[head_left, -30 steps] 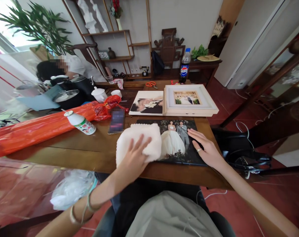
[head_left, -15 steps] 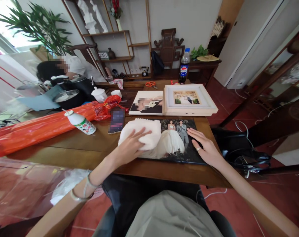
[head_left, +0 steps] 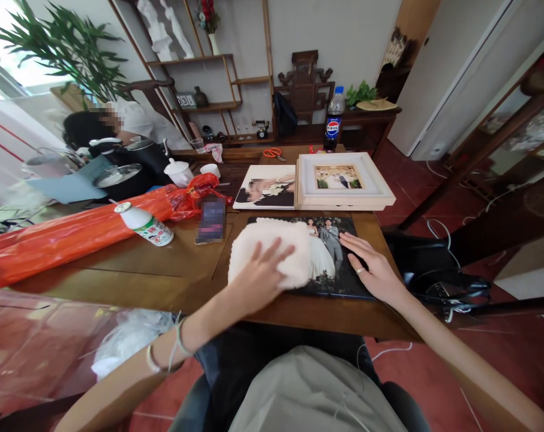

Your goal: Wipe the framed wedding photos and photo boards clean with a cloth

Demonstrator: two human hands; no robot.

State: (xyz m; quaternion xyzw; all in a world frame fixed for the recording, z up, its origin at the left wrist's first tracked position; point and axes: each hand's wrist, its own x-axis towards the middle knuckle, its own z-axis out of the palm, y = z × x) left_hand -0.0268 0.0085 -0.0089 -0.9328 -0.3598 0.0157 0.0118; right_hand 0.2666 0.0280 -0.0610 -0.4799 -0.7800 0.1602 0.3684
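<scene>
A white fluffy cloth (head_left: 247,249) lies over the left part of a dark wedding photo panel (head_left: 350,276) on the wooden table. Flat on that cloth rests my left hand (head_left: 263,273), its fingers spread. My right hand (head_left: 375,270), with a ring on one finger, touches the panel's right side, fingers stretched out. The couple printed on the panel shows between my hands; the cloth hides its left portion. Behind the panel stand an open photo album (head_left: 267,189) and a white box with a framed picture (head_left: 375,183).
Left of the cloth are a phone (head_left: 210,221), a white bottle (head_left: 146,225) and a long red plastic-wrapped bundle (head_left: 74,231). Orange-handled scissors (head_left: 274,154) and a cola bottle (head_left: 333,123) stand farther back. A person (head_left: 119,123) is at the far left.
My left hand has moved the white cloth to the right across the panel, covering more of the printed dress. My right hand stays in place.
</scene>
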